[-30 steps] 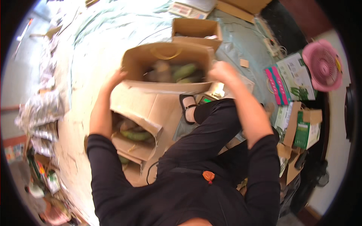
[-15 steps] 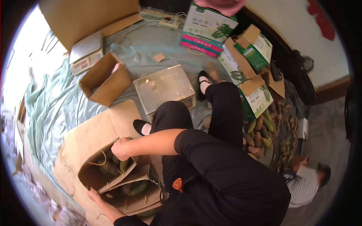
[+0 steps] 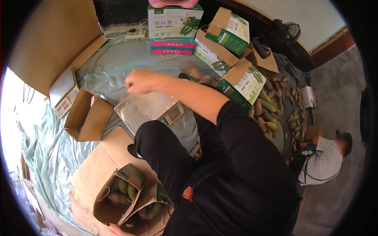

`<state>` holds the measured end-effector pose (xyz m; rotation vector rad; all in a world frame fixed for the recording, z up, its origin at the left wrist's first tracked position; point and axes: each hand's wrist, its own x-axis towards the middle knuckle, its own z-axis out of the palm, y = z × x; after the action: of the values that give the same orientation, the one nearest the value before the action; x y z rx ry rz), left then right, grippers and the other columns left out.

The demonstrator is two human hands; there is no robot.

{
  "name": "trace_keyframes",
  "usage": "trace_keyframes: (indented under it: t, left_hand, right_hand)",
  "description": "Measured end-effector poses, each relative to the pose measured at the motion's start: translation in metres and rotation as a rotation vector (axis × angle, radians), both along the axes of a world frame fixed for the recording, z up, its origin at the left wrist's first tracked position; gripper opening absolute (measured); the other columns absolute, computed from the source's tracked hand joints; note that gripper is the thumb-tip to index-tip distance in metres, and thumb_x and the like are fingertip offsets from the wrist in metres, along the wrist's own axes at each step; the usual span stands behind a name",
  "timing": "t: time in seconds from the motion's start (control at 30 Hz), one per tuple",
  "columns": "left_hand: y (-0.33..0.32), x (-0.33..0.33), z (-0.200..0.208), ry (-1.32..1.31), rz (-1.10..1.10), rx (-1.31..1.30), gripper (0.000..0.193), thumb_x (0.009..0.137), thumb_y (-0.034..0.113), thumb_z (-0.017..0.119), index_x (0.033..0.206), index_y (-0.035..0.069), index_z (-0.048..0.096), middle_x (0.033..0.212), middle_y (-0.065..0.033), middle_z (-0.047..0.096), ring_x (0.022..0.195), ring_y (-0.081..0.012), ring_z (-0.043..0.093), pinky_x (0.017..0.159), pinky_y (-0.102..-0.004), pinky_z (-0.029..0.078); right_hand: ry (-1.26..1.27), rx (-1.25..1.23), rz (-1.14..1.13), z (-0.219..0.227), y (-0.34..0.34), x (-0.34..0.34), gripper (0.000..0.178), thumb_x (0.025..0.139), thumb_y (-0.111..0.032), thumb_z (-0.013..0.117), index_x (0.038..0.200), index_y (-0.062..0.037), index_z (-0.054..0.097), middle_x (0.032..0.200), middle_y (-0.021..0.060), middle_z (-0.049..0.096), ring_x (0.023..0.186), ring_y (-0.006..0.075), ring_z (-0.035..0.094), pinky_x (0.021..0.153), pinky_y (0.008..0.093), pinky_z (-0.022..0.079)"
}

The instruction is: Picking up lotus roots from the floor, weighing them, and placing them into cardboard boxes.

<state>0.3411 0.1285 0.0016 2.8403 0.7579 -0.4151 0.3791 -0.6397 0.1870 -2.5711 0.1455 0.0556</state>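
Note:
My right hand [image 3: 142, 82] is raised over the far edge of a flat metal-topped scale [image 3: 147, 108], its fingers curled. Whether anything sits in that grip is hidden. At the lower edge, my left hand [image 3: 117, 229] holds the near rim of an open cardboard carton [image 3: 107, 214], fingers partly out of sight. Several green radishes [image 3: 123, 185] lie inside this carton. Right beside it stands a second open carton [image 3: 159, 220] with more radishes in it. Both have cord handles and rest on a flattened cardboard sheet [image 3: 92, 167].
An empty-looking brown box [image 3: 92, 120] and another scale [image 3: 65, 92] stand at the left. Green-and-white cartons [image 3: 242, 84] and a heap of radishes [image 3: 269, 106] lie to the right. A person in a striped shirt [image 3: 323, 161] is at the far right. Plastic sheeting [image 3: 110, 59] covers the floor.
My right hand has let go of the carton and moved up and away over the scale. My left hand stays at the carton's rim. The view has shifted.

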Motion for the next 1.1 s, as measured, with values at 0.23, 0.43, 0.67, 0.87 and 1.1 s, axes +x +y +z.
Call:
trace_keyframes:
  t: [0.23, 0.43, 0.67, 0.87, 1.1]
  left_hand:
    - [-0.044, -0.028, 0.026, -0.194, 0.165, -0.492, 0.074, 0.081, 0.046, 0.062, 0.142, 0.020, 0.030, 0.144, -0.0066, 0.029, 0.128, -0.0240, 0.027, 0.100, -0.0415, 0.030]
    - [-0.109, -0.027, 0.023, -0.173, 0.123, 0.302, 0.067, 0.083, 0.042, 0.059, 0.134, 0.004, 0.040, 0.128, -0.0210, 0.048, 0.118, -0.0349, 0.045, 0.094, -0.0461, 0.039]
    - [-0.106, 0.001, 0.027, -0.346, 0.134, 0.468, 0.076, 0.079, 0.047, 0.061, 0.139, 0.008, 0.034, 0.129, -0.0179, 0.049, 0.118, -0.0369, 0.047, 0.095, -0.0520, 0.037]
    - [-0.251, 0.046, 0.070, -0.498, -0.498, 0.125, 0.054, 0.086, 0.028, 0.058, 0.131, 0.000, 0.045, 0.126, -0.0224, 0.050, 0.116, -0.0388, 0.046, 0.098, -0.0458, 0.036]
    - [-0.505, 0.055, 0.175, -0.495, -0.972, -0.552, 0.040, 0.088, 0.006, 0.053, 0.127, 0.001, 0.048, 0.131, -0.0153, 0.047, 0.123, -0.0293, 0.043, 0.104, -0.0396, 0.032]
  right_hand:
    - [0.199, -0.245, -0.515, -0.032, -0.147, -0.142, 0.020, 0.075, -0.025, 0.058, 0.085, -0.0113, 0.068, 0.085, 0.0141, 0.066, 0.082, 0.0319, 0.063, 0.070, 0.0408, 0.049]
    - [0.377, -0.361, -0.718, -0.121, -0.209, -0.277, 0.022, 0.075, -0.022, 0.056, 0.080, -0.0049, 0.069, 0.085, 0.0198, 0.065, 0.082, 0.0363, 0.063, 0.075, 0.0439, 0.049]
    - [0.644, -0.198, -0.910, -0.181, -0.213, -0.377, 0.023, 0.077, -0.019, 0.054, 0.080, -0.0019, 0.069, 0.087, 0.0211, 0.066, 0.082, 0.0361, 0.064, 0.074, 0.0437, 0.051]
    - [0.404, -0.157, -1.206, -0.193, -0.225, -0.396, 0.018, 0.074, -0.015, 0.055, 0.081, -0.0045, 0.067, 0.084, 0.0204, 0.066, 0.082, 0.0356, 0.064, 0.073, 0.0434, 0.051]
    - [0.170, -0.328, -0.985, -0.197, -0.257, -0.339, 0.015, 0.077, -0.010, 0.053, 0.090, -0.0082, 0.061, 0.098, 0.0140, 0.060, 0.095, 0.0339, 0.059, 0.079, 0.0425, 0.048]
